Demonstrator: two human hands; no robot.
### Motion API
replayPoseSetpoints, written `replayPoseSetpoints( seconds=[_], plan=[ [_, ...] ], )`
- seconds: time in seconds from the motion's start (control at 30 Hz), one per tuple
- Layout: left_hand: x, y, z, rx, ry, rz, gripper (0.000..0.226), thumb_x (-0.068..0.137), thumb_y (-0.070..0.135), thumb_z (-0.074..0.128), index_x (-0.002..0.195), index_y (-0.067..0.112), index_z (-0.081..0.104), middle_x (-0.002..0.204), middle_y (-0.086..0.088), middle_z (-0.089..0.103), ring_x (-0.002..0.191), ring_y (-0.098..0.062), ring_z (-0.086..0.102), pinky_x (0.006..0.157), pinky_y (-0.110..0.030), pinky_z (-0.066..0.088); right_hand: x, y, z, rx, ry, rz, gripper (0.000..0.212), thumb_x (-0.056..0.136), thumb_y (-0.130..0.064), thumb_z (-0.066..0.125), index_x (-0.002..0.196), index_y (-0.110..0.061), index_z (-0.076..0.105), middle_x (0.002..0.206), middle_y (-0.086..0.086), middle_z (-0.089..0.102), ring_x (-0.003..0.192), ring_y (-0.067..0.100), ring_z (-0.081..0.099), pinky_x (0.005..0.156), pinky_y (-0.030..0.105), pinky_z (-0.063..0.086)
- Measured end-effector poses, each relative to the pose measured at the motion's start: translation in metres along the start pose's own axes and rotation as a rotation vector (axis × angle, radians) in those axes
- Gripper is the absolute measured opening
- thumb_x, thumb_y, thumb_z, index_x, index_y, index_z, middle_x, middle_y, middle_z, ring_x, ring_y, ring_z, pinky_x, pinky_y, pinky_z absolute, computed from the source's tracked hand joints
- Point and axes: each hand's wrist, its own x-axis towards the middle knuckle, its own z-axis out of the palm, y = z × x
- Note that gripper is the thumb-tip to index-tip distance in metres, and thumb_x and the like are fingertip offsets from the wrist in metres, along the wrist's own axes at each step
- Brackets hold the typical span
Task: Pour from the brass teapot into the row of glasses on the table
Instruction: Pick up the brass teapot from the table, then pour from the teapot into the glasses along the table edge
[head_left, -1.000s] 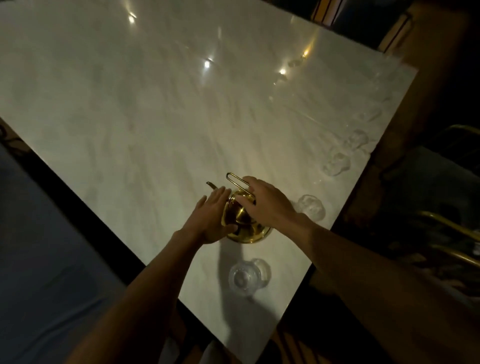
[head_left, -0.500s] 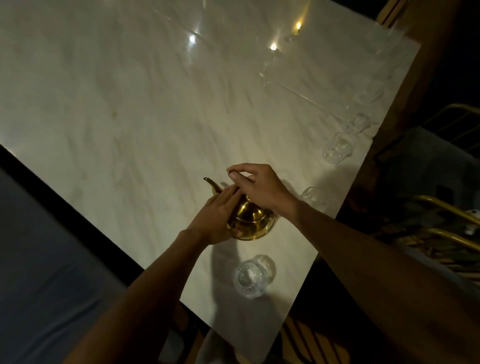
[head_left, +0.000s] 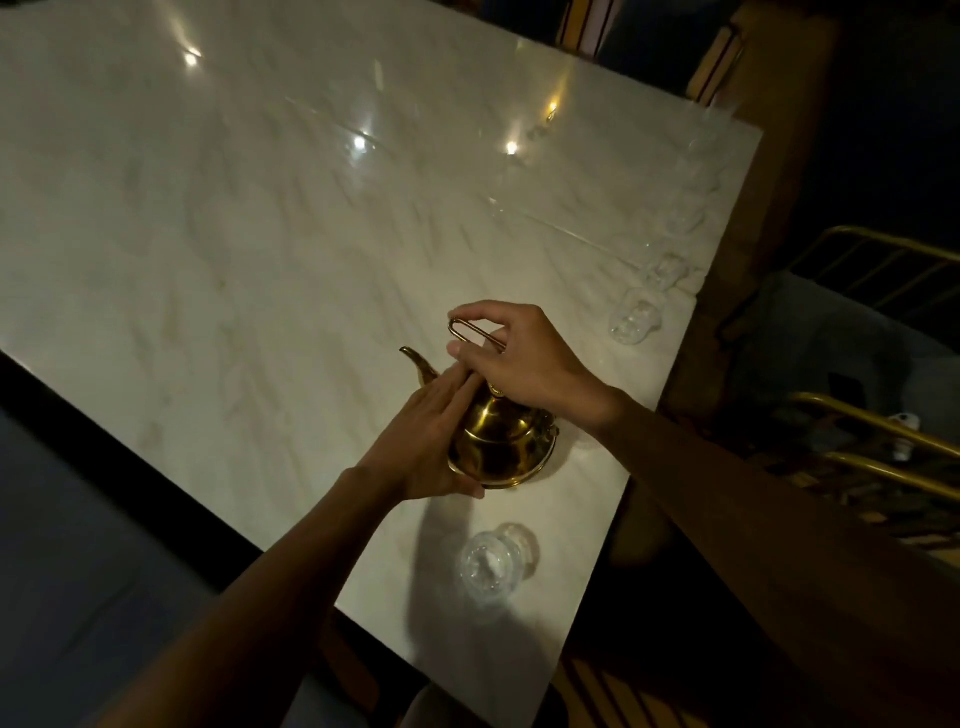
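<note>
Pinching raised wire handle (head_left: 475, 332) of brass teapot (head_left: 501, 447) with right hand (head_left: 524, 364), left hand (head_left: 431, 447) flat-fingered against its side, near table (head_left: 260, 260) right edge; spout (head_left: 415, 361) aimed far-left, nearest glass (head_left: 488, 566) behind, toward body, probably calling for a turn first.

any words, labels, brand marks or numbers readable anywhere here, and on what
None can be read: no writing shows on the brass teapot, the glasses or the marble table. The picture is dim and blurred, so any fine engraving cannot be told.
</note>
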Motion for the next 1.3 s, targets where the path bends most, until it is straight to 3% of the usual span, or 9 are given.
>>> replayPoseSetpoints(
  seconds=[0.1, 0.2, 0.47, 0.77, 0.9, 1.0, 1.1, 1.23, 1.3],
  plan=[
    [0.001, 0.016, -0.007, 0.033, 0.016, 0.034, 0.140, 0.055, 0.069, 0.086, 0.159, 0.008, 0.017, 0.167, -0.011, 0.019, 0.153, -0.030, 0.024, 0.117, -0.050, 0.037, -0.019, -0.008, -0.007, -0.023, 0.040, -0.053, 0.041, 0.094, -0.025, 0.069, 0.135, -0.028, 0.065, 0.119, -0.004, 0.072, 0.118, 0.018, 0.065, 0.107, 0.031, 0.048],
    [-0.003, 0.040, -0.011, 0.061, 0.015, 0.051, 0.139, 0.056, 0.070, 0.086, 0.159, 0.009, 0.016, 0.166, -0.010, 0.022, 0.152, -0.029, 0.027, 0.116, -0.051, 0.037, -0.044, -0.015, -0.017, -0.064, 0.050, -0.091, 0.044, 0.097, -0.025, 0.066, 0.141, -0.026, 0.060, 0.146, -0.003, 0.058, 0.138, 0.014, 0.050, 0.112, 0.023, 0.038],
    [-0.034, 0.123, 0.006, 0.096, 0.034, 0.114, 0.140, 0.055, 0.076, 0.082, 0.159, 0.010, 0.017, 0.165, -0.006, 0.026, 0.151, -0.024, 0.030, 0.115, -0.047, 0.039, -0.136, -0.019, -0.044, -0.191, 0.142, -0.180, 0.045, 0.098, -0.029, 0.064, 0.142, -0.023, 0.059, 0.145, -0.001, 0.057, 0.134, 0.016, 0.055, 0.108, 0.021, 0.041],
    [-0.098, 0.204, 0.064, -0.018, -0.006, 0.080, 0.144, 0.052, 0.074, 0.085, 0.160, 0.013, 0.013, 0.162, -0.004, 0.030, 0.146, -0.024, 0.038, 0.112, -0.047, 0.042, -0.232, 0.010, -0.044, -0.235, 0.114, -0.101, 0.042, 0.097, -0.031, 0.064, 0.138, -0.023, 0.063, 0.143, -0.005, 0.060, 0.134, 0.012, 0.054, 0.113, 0.028, 0.041],
    [-0.119, 0.216, 0.088, -0.068, -0.040, 0.059, 0.147, 0.053, 0.074, 0.084, 0.162, 0.017, 0.005, 0.166, -0.003, 0.021, 0.151, -0.023, 0.030, 0.116, -0.048, 0.038, -0.256, 0.025, -0.037, -0.240, 0.087, -0.052, 0.041, 0.098, -0.027, 0.062, 0.138, -0.021, 0.062, 0.143, -0.005, 0.060, 0.135, 0.010, 0.053, 0.106, 0.015, 0.035],
    [-0.129, 0.221, 0.098, -0.098, -0.045, 0.065, 0.145, 0.054, 0.071, 0.085, 0.162, 0.017, 0.004, 0.167, -0.003, 0.019, 0.150, -0.022, 0.029, 0.119, -0.044, 0.034, -0.264, 0.034, -0.029, -0.237, 0.080, -0.015, 0.041, 0.099, -0.027, 0.061, 0.139, -0.022, 0.062, 0.144, -0.005, 0.059, 0.135, 0.011, 0.053, 0.105, 0.015, 0.036],
    [-0.138, 0.222, 0.103, -0.162, -0.032, 0.050, 0.138, 0.058, 0.067, 0.087, 0.161, 0.016, 0.012, 0.165, -0.002, 0.025, 0.148, -0.018, 0.032, 0.122, -0.027, 0.027, -0.268, 0.040, -0.019, -0.245, 0.059, 0.016, 0.041, 0.099, -0.028, 0.060, 0.140, -0.022, 0.061, 0.144, -0.004, 0.059, 0.136, 0.013, 0.053, 0.108, 0.019, 0.037],
    [-0.152, 0.218, 0.112, -0.357, 0.022, -0.102, 0.107, 0.072, 0.069, 0.077, 0.157, 0.041, 0.018, 0.161, 0.007, 0.034, 0.146, -0.012, 0.037, 0.117, -0.043, 0.040, -0.264, 0.047, -0.009, -0.249, 0.058, 0.051, 0.042, 0.100, -0.027, 0.059, 0.142, -0.021, 0.060, 0.145, -0.002, 0.058, 0.137, 0.015, 0.052, 0.110, 0.020, 0.037],
    [-0.159, 0.215, 0.118, -0.419, 0.045, -0.175, 0.094, 0.078, 0.066, 0.073, 0.154, 0.048, 0.021, 0.158, 0.011, 0.038, 0.141, -0.008, 0.042, 0.114, -0.041, 0.043, -0.260, 0.050, -0.004, -0.252, 0.052, 0.078, 0.043, 0.100, -0.027, 0.059, 0.142, -0.020, 0.059, 0.146, -0.001, 0.057, 0.137, 0.016, 0.052, 0.109, 0.020, 0.037]
  ],
)
